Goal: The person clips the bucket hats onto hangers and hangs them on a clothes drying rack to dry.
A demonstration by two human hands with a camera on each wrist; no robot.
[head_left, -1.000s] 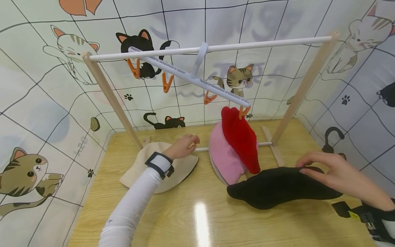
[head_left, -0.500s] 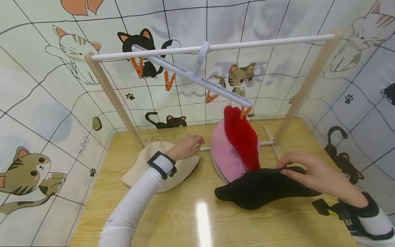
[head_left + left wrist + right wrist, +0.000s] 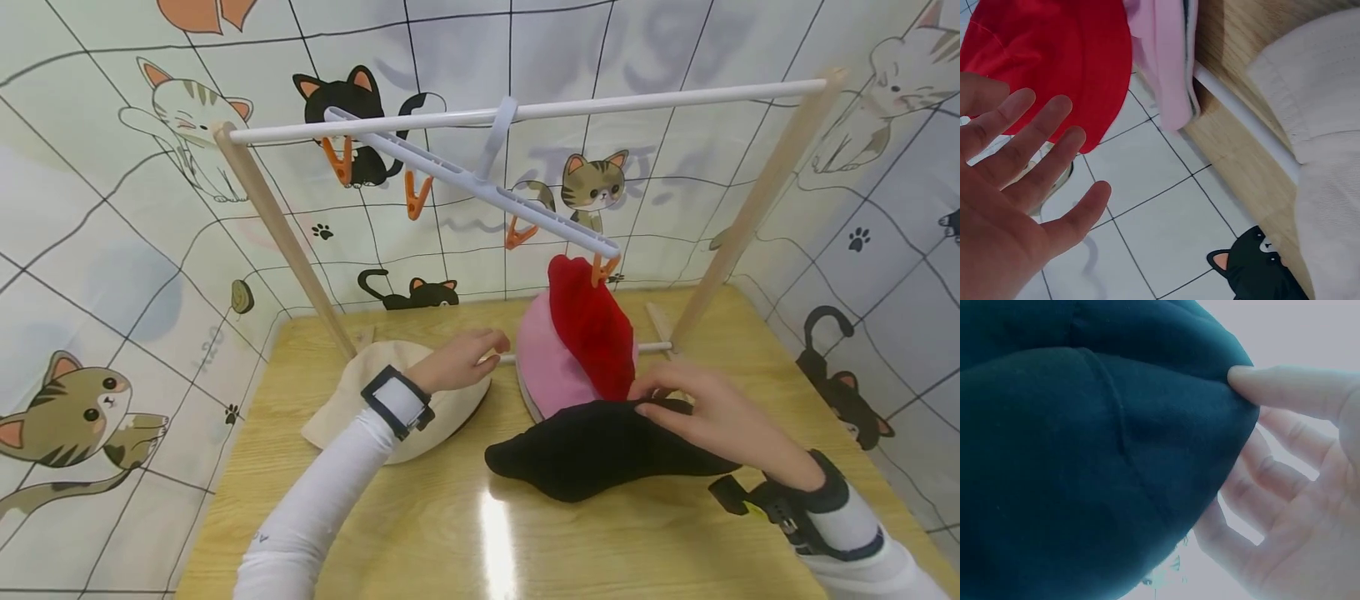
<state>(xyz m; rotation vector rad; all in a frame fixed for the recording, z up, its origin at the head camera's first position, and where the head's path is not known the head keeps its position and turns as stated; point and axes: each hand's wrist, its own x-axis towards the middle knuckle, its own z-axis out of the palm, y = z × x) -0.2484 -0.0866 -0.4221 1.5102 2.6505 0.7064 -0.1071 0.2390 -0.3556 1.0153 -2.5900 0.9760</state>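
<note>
A black bucket hat (image 3: 585,454) is pinched at its upper edge by my right hand (image 3: 708,408), low over the right front of the table. In the right wrist view the thumb presses the dark cloth (image 3: 1147,437) from the near side, with the fingers partly hidden behind it. My left hand (image 3: 463,360) holds nothing; its fingers are spread and loosely bent in the left wrist view. Beneath that wrist lies a cream bucket hat (image 3: 356,396). To the right, a red hat (image 3: 592,325) at the hanger's rightmost orange clip (image 3: 604,271) overlaps a pink hat (image 3: 543,367).
A drying rack with wooden posts (image 3: 281,229) and a white top rod (image 3: 660,102) stands at the table's back. From the rod a pale blue hanger (image 3: 480,185) slants with several orange clips (image 3: 417,196). Cat-patterned walls (image 3: 525,50) enclose the wooden table (image 3: 420,533).
My right hand has carried the black hat leftward, bringing it in front of the pink and red hats. My left hand has shifted slightly right, still holding nothing.
</note>
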